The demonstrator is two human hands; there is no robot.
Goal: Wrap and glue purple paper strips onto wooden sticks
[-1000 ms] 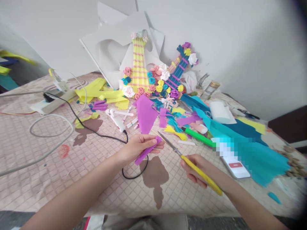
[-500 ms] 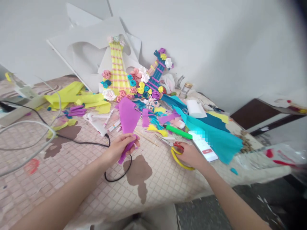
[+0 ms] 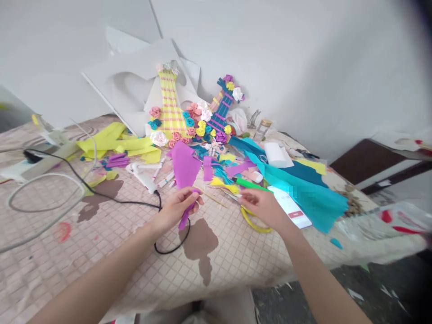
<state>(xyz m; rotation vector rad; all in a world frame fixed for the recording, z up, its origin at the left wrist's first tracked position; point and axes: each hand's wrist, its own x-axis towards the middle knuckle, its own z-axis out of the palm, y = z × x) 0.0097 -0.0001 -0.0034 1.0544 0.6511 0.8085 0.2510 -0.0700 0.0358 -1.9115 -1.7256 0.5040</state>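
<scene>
In the head view my left hand (image 3: pixel 177 209) is closed on a strip of purple crepe paper (image 3: pixel 185 170). The wide end fans out beyond my fingers and a narrow tail hangs below. My right hand (image 3: pixel 263 208) hovers over the scissors (image 3: pixel 253 223), fingers loosely extended to the left and not wrapped round the handles. The scissors lie on the table, blades pointing left, with one yellow handle loop showing below my palm; the red part is hidden. A thin wooden stick (image 3: pixel 213 197) lies between my hands.
A white glue gun (image 3: pixel 143 176) with a black cord lies left. Two flower-trimmed paper guitars, one yellow (image 3: pixel 170 105) and one blue (image 3: pixel 221 108), stand at the back. Right are a green marker (image 3: pixel 249 183), a phone (image 3: pixel 292 209) and turquoise crepe paper (image 3: pixel 310 198).
My right hand has come off the scissors handles and shifted slightly up and left above them. My left hand still holds the purple crepe paper. The view has shifted a little.
</scene>
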